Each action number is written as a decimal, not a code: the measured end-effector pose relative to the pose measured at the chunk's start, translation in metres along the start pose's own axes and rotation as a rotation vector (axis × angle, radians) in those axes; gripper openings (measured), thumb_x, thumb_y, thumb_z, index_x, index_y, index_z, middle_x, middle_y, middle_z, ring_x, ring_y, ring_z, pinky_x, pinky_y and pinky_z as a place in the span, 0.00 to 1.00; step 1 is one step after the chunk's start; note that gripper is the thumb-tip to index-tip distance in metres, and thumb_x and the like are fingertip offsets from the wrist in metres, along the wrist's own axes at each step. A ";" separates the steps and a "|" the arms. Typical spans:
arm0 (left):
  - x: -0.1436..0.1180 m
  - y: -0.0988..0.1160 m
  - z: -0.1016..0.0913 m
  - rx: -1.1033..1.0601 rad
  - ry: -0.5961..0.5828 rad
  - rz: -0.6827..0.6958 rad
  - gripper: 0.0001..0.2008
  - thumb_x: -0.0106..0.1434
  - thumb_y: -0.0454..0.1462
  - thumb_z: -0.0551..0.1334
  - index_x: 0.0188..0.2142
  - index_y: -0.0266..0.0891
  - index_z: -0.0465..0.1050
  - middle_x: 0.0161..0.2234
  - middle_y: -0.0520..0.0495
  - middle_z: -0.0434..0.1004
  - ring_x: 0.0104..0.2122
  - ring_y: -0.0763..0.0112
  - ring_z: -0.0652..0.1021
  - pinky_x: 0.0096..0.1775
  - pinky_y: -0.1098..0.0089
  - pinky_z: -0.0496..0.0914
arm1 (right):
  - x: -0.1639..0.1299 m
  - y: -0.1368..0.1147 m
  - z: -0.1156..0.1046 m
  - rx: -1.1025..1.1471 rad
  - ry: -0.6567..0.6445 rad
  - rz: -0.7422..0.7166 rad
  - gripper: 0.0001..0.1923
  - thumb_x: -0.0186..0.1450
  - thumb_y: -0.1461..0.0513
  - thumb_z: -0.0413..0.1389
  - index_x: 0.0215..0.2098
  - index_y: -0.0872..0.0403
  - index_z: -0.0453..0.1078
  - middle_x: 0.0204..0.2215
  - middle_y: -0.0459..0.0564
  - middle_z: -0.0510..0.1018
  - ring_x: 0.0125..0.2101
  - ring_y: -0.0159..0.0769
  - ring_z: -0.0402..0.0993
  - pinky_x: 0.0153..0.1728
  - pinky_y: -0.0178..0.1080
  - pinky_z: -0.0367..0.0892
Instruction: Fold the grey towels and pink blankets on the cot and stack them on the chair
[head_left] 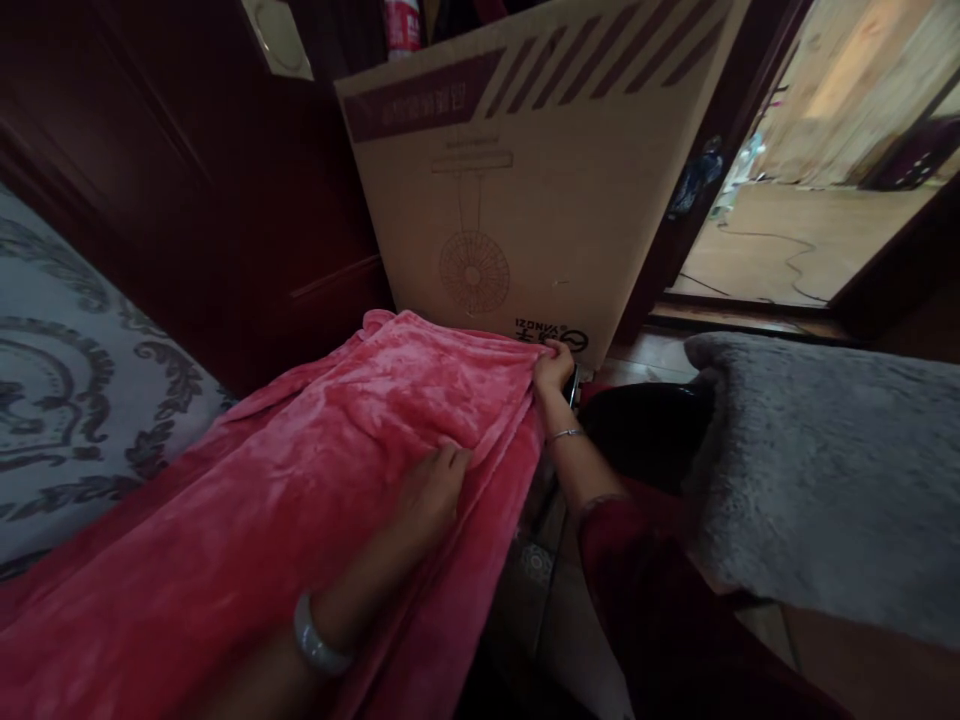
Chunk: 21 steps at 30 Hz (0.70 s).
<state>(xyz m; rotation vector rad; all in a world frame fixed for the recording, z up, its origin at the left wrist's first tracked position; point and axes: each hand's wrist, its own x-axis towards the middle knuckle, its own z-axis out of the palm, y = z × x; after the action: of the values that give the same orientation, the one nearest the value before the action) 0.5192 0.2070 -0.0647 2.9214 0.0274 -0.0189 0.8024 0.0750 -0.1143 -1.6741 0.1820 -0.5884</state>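
A pink plush blanket [315, 470] lies spread over a bed, running from the lower left up to the middle. My left hand [431, 490] rests flat on the blanket near its right edge, fingers together, a white bangle on that wrist. My right hand [553, 365] reaches further out and pinches the blanket's far right corner, close to the base of a cardboard box. A thin bracelet sits on the right wrist and a dark red sleeve covers the forearm.
A large cardboard fan box [525, 170] leans upright straight ahead. A grey patterned sheet [67, 380] lies at left, dark wooden panelling [187, 180] behind it. A grey fluffy cover [825, 460] sits at right. An open doorway [810, 230] shows a lit floor.
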 end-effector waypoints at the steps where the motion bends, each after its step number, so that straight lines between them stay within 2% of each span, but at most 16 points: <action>1: -0.002 0.001 0.001 0.039 -0.019 0.021 0.31 0.60 0.24 0.50 0.60 0.45 0.67 0.55 0.40 0.73 0.53 0.57 0.75 0.53 0.58 0.69 | 0.003 -0.002 0.000 0.006 0.002 -0.003 0.22 0.57 0.65 0.46 0.45 0.59 0.75 0.41 0.56 0.80 0.43 0.42 0.74 0.50 0.43 0.68; 4: -0.011 0.003 0.007 0.053 -0.026 0.045 0.37 0.60 0.24 0.52 0.67 0.48 0.59 0.58 0.41 0.70 0.53 0.56 0.74 0.53 0.59 0.69 | 0.004 -0.003 0.000 0.006 -0.006 0.000 0.20 0.57 0.65 0.47 0.43 0.59 0.76 0.39 0.56 0.80 0.41 0.42 0.74 0.49 0.43 0.68; 7: -0.021 0.003 0.013 -0.015 0.058 0.049 0.39 0.59 0.26 0.54 0.68 0.49 0.55 0.59 0.42 0.68 0.55 0.58 0.72 0.55 0.60 0.68 | 0.000 0.003 0.001 -0.010 -0.025 0.012 0.18 0.58 0.64 0.49 0.42 0.58 0.76 0.37 0.57 0.80 0.40 0.44 0.74 0.49 0.45 0.68; 10: -0.029 0.003 0.013 -0.035 0.154 -0.035 0.30 0.60 0.31 0.58 0.63 0.41 0.62 0.57 0.38 0.68 0.56 0.55 0.71 0.57 0.58 0.67 | -0.003 0.009 0.001 -0.021 -0.037 0.018 0.19 0.58 0.64 0.49 0.43 0.58 0.76 0.37 0.57 0.80 0.40 0.44 0.74 0.50 0.46 0.67; 14: -0.033 0.007 0.005 0.017 0.084 -0.111 0.16 0.61 0.29 0.55 0.48 0.41 0.72 0.47 0.38 0.74 0.48 0.54 0.74 0.52 0.56 0.69 | 0.001 0.012 0.001 -0.010 -0.036 0.032 0.18 0.56 0.64 0.50 0.41 0.58 0.75 0.37 0.56 0.80 0.41 0.44 0.74 0.52 0.46 0.66; 19: -0.037 0.009 -0.002 0.012 0.096 -0.041 0.17 0.61 0.26 0.52 0.44 0.41 0.73 0.47 0.39 0.75 0.50 0.57 0.74 0.53 0.58 0.68 | 0.011 0.017 0.004 0.027 -0.026 0.091 0.19 0.55 0.63 0.50 0.41 0.60 0.75 0.38 0.57 0.80 0.39 0.43 0.75 0.49 0.45 0.68; 21: -0.040 0.008 -0.003 0.061 0.043 -0.029 0.16 0.61 0.26 0.52 0.43 0.42 0.73 0.46 0.40 0.76 0.49 0.57 0.74 0.52 0.58 0.68 | 0.013 0.019 0.005 0.042 -0.029 0.113 0.19 0.54 0.63 0.50 0.41 0.61 0.75 0.38 0.57 0.80 0.38 0.42 0.75 0.47 0.44 0.69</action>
<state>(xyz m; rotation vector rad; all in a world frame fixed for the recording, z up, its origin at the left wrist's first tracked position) 0.4797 0.1990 -0.0598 2.9816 0.0770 0.0390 0.8199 0.0696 -0.1295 -1.6193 0.2406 -0.4798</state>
